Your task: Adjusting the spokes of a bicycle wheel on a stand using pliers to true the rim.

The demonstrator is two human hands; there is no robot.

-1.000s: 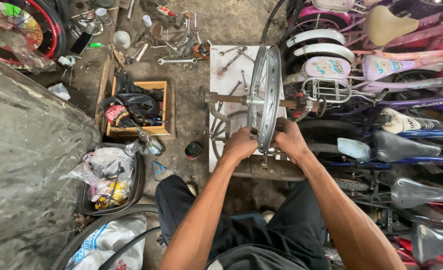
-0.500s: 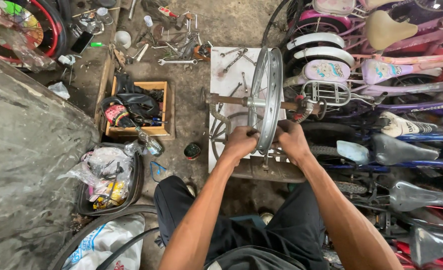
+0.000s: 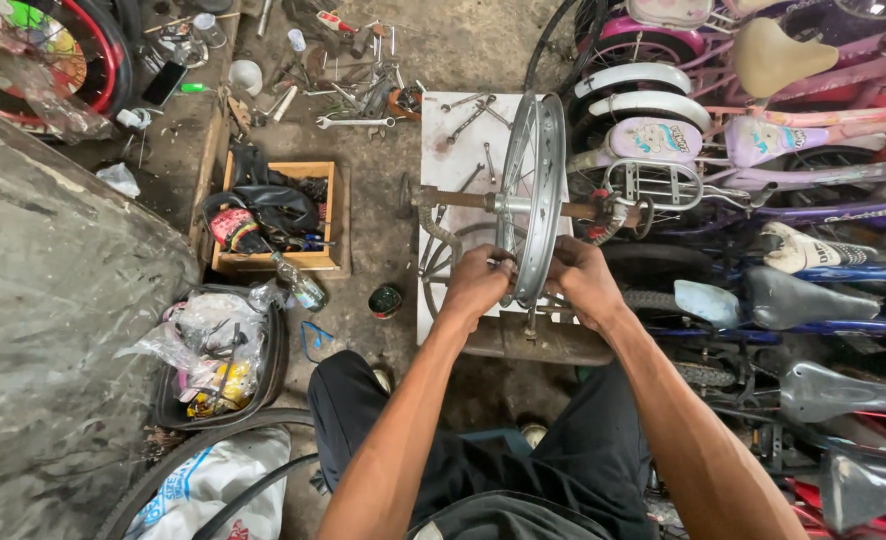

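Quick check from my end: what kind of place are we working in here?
Most likely a bicycle repair workshop. Both hands hold a bare wheel rim mounted on a stand, wrenches and other tools lie scattered on the dirty floor, and a row of parked bicycles stands along the right side.

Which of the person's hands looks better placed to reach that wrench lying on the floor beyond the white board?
Probably the left. The left hand grips the wheel rim on the side facing the wrench, with open floor between. The right hand sits on the rim's far side, next to the bicycles.
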